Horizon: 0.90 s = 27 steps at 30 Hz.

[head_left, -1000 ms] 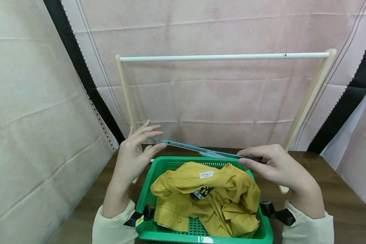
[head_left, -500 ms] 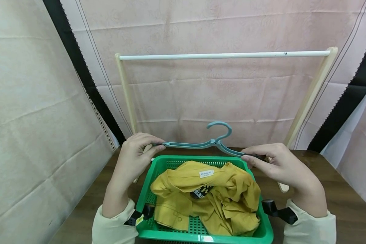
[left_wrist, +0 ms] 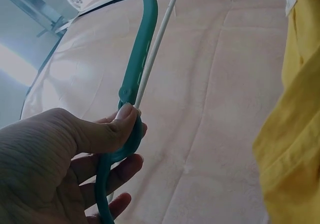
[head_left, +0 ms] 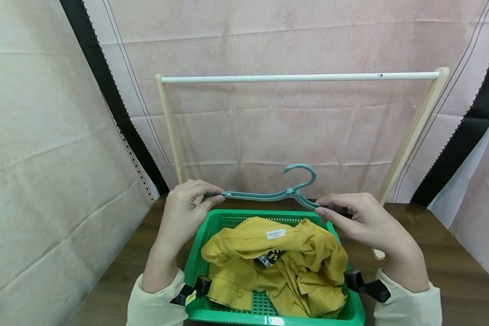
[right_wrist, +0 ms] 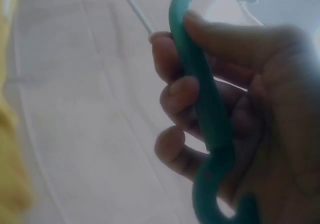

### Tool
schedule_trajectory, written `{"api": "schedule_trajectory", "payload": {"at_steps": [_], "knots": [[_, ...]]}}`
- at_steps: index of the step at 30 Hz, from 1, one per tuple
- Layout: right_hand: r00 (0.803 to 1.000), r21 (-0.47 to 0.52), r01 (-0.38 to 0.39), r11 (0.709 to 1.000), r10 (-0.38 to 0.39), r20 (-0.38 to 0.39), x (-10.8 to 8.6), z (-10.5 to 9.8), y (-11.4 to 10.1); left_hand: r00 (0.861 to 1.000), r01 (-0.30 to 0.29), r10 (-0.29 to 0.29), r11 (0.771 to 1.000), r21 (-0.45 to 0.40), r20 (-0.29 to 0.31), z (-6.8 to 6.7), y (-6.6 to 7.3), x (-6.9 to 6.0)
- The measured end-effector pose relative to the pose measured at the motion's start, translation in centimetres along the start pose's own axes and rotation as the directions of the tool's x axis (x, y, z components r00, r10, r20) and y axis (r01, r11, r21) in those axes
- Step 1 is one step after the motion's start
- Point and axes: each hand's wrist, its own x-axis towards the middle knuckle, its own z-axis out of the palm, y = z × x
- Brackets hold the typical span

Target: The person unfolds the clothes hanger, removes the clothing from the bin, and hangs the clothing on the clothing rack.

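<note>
A blue-green clothes hanger (head_left: 265,196) is held above the far rim of a green basket (head_left: 191,271), its hook up. My left hand (head_left: 187,206) pinches the hanger's left end between thumb and fingers; in the left wrist view the thumb presses on the hanger (left_wrist: 137,48) near a joint. My right hand (head_left: 362,219) grips the right arm of the hanger, and in the right wrist view its fingers curl round the hanger (right_wrist: 200,78). Below, a crumpled yellow garment (head_left: 277,271) with a white label lies in the basket, apart from both hands.
Behind the basket stands a rack with a white horizontal bar (head_left: 301,78) and cream side posts (head_left: 411,136). The brown table (head_left: 118,271) lies beneath. Pale fabric walls (head_left: 45,136) with black edging surround it.
My left hand's fingers, spread at first, have closed on the hanger's left end. The hanger has turned from edge-on to hook up, then shifted slightly right.
</note>
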Motion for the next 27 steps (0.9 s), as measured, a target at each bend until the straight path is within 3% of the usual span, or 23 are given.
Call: {"api": "schedule_trajectory", "payload": {"at_steps": [6,10,14,19,27], "knots": [[0.997,-0.067,0.028,0.997,-0.033,-0.071,0.5,0.8,-0.1,0.998,0.060,-0.059,0.998,-0.019,0.031,0.4,0.3,-0.3],[0.990,-0.106,0.007,0.994,-0.022,-0.141,1.0,1.5,-0.6,0.994,0.094,-0.092,0.995,-0.025,0.065,0.6,0.4,-0.5],[0.981,-0.145,-0.016,0.989,-0.013,-0.195,1.5,1.9,-1.0,0.993,0.089,-0.085,0.995,-0.045,0.087,0.8,0.5,-0.5],[0.978,-0.169,-0.024,0.985,-0.012,-0.207,1.7,2.1,-1.1,0.987,0.070,-0.056,0.994,-0.089,0.150,0.9,0.7,-0.4],[0.978,-0.153,-0.039,0.988,0.006,-0.210,1.1,1.3,-0.7,0.964,0.128,-0.107,0.989,-0.075,0.244,0.1,0.2,-0.4]]}}
